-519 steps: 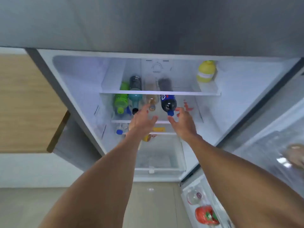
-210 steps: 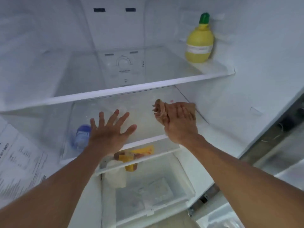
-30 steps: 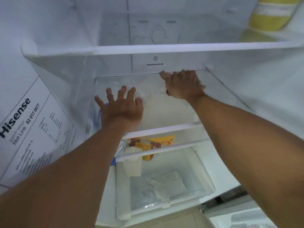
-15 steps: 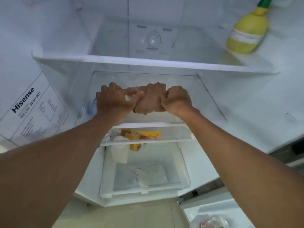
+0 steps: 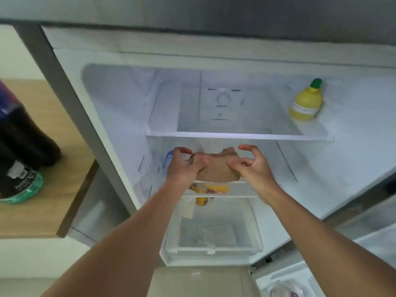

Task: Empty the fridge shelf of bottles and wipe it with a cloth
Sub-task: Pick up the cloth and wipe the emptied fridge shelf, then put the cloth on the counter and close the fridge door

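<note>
A brown cloth is stretched between my hands just in front of the middle fridge shelf. My left hand pinches its left edge and my right hand pinches its right edge. The middle shelf shows no bottles, though a blue-capped object sits blurred behind my left hand at its left side. Two dark bottles stand on a wooden counter to the left of the fridge.
A yellow lemon-shaped bottle stands on the top shelf at the right. Yellow packets lie under the middle shelf. A clear drawer sits at the bottom. The open door's rack is at the lower right.
My head has pulled back out of the fridge, so the counter and bottles show. Both hands drew the cloth toward the shelf's front edge and spread it apart between them.
</note>
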A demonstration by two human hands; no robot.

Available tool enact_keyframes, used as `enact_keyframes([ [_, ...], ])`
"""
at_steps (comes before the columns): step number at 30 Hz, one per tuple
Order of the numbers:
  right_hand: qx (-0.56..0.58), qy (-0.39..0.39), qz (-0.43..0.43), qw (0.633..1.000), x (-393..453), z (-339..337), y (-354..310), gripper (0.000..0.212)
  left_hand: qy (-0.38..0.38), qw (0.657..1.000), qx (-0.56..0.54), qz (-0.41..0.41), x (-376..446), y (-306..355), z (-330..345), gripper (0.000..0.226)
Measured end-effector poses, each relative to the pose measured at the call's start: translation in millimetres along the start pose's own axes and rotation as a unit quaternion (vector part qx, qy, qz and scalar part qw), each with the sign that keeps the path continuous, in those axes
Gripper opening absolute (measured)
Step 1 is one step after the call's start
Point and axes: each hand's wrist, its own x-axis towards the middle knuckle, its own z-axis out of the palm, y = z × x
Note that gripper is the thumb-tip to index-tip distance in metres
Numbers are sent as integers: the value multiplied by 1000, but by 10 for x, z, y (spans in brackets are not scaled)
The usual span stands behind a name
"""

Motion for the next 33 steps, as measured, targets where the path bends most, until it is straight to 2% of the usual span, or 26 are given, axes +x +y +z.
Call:
enact_keyframes([
  [2, -14, -24, -19, 999, -300, -2, -179, 40, -13, 999, 14, 40, -340, -1, -208, 49],
  [5, -42, -65, -39, 996, -794, 35, -448, 28, -22, 998, 31, 58, -799, -2, -607, 46],
  [11, -53, -95, -46, 993, -1767, 312, -1150, 30, -95, 992, -62, 57, -1640, 242, -1643, 37],
  [15, -73, -123, -78, 987, -2376, 793, -1648, 29, -138, 987, -65, 48, -2117, 401, -2540, 42],
  [18, -67, -135, -111, 982, -2749, 1308, -1991, 30, -117, 990, -59, 56, -2384, 470, -3247, 43],
  [25, -50, -200, -136, 969, -3160, 2702, -2472, 31, -37, 996, 34, 73, -2648, 348, -4830, 39],
  [29, -41, -239, -139, 960, -3177, 3445, -2611, 31, 6, 995, 67, 69, -2513, 189, -5568, 41],
  [33, -44, -239, -139, 960, -2976, 4190, -2638, 32, 38, 995, 75, 61, -2179, 73, -6110, 46],
])
